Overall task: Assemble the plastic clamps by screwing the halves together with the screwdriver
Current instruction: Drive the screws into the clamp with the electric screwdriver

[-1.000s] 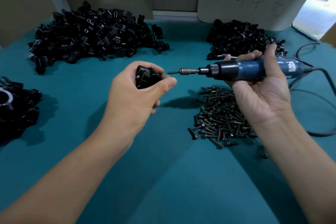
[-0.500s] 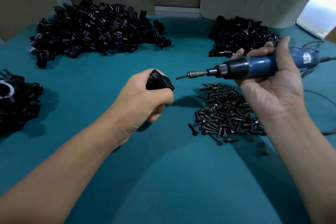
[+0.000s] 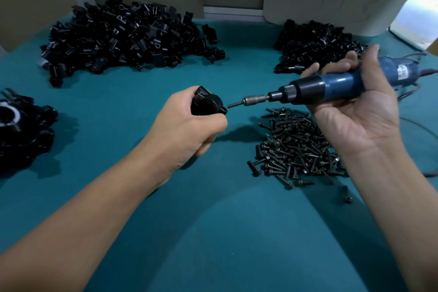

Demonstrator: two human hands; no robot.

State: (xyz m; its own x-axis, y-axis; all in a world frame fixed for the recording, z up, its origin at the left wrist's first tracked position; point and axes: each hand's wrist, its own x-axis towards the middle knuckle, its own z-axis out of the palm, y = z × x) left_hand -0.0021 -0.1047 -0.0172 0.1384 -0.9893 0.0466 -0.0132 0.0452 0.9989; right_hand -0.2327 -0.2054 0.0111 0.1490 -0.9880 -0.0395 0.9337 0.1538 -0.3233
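Black plastic clamp (image 3: 206, 105) sits in the closed grip of the left hand (image 3: 189, 125), above the table (image 3: 213, 232). The right hand (image 3: 358, 111) is closed around the blue screwdriver (image 3: 331, 86), bit tip just beside the clamp's ear. Screws (image 3: 296, 147) lie below; clamp halves (image 3: 128, 35) are piled behind.

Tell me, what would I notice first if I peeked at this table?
Probably the blue electric screwdriver in the right hand, its tip almost touching the black clamp gripped by the left hand. Next, the scattered black screws just below, and the big heap of black parts far left.
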